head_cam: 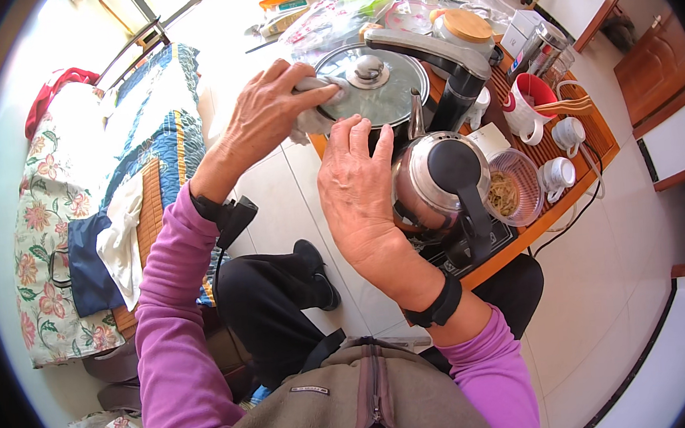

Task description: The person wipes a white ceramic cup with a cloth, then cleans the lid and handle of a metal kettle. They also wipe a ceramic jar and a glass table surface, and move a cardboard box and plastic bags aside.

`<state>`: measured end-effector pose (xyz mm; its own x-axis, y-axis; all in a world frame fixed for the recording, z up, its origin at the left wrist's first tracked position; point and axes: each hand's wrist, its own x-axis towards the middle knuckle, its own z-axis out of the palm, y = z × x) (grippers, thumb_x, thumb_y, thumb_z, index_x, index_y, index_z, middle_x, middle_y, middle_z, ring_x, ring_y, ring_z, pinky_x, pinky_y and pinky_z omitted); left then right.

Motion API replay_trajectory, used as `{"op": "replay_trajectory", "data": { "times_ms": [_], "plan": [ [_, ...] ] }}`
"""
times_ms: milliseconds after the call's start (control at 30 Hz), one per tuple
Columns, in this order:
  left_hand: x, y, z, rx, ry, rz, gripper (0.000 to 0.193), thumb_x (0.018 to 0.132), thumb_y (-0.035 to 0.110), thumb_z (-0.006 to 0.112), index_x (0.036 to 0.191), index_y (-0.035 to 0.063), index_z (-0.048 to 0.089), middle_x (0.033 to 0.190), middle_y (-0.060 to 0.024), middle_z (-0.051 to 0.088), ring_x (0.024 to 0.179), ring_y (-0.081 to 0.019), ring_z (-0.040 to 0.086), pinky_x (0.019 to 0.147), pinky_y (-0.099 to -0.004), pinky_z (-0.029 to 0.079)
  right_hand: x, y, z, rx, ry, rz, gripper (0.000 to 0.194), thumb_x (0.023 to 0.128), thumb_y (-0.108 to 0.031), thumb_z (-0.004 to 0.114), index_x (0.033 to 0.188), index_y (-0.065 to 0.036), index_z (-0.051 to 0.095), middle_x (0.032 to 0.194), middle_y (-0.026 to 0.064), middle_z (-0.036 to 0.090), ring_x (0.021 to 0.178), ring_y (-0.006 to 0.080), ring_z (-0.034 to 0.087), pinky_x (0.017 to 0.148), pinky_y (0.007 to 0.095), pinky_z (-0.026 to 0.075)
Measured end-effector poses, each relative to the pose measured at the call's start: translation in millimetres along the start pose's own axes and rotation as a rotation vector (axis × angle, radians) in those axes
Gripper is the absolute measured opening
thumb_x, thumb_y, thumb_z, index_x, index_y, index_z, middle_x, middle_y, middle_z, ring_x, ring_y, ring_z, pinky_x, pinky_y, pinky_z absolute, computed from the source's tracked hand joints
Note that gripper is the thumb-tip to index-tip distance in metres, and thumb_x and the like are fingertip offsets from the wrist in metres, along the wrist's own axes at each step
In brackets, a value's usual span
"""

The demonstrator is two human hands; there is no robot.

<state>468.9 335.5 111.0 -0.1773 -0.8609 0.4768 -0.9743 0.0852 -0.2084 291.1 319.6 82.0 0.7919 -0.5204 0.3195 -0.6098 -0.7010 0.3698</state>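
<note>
My left hand grips a greyish cloth, part of which lies on the left rim of a round glass lid with a metal knob. The lid sits on a dark pot, mostly hidden. At the pot's near edge is my right hand, fingers extended; whether its fingertips touch the pot is unclear. Just right of this hand stands a glass kettle with a steel collar, black lid and black handle. A black and silver water dispenser arm reaches over the lid's right side.
The wooden tea tray table holds a red and white mug, small white cups, a plastic basket with dried strips and a wooden-lidded jar. Plastic bags lie beyond the pot. A bed stands at left.
</note>
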Motion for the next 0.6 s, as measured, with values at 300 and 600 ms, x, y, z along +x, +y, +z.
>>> {"op": "replay_trajectory", "data": {
  "times_ms": [300,600],
  "plan": [
    [-5.4,-4.4,7.1,0.014,-0.007,-0.01,0.05,0.08,0.005,0.072,0.126,0.0256,0.073,0.122,-0.0025,0.063,0.109,-0.0231,0.06,0.091,-0.0383,0.054,-0.4,1.1,0.7,0.025,-0.008,-0.005,0.046,0.095,-0.021,0.059,0.136,0.0,0.063,0.14,0.0185,0.052,0.131,0.0343,0.047,0.114,0.0586,0.033],
    [-9.5,6.4,7.4,-0.009,0.011,0.009,0.05,0.08,0.003,0.073,0.123,0.0275,0.072,0.119,-0.0013,0.062,0.109,-0.023,0.059,0.091,-0.0382,0.054,0.0,0.2,0.4,0.014,-0.014,-0.003,0.046,0.095,-0.02,0.059,0.136,-0.001,0.063,0.139,0.0186,0.052,0.131,0.0343,0.047,0.114,0.059,0.033]
  ]
}}
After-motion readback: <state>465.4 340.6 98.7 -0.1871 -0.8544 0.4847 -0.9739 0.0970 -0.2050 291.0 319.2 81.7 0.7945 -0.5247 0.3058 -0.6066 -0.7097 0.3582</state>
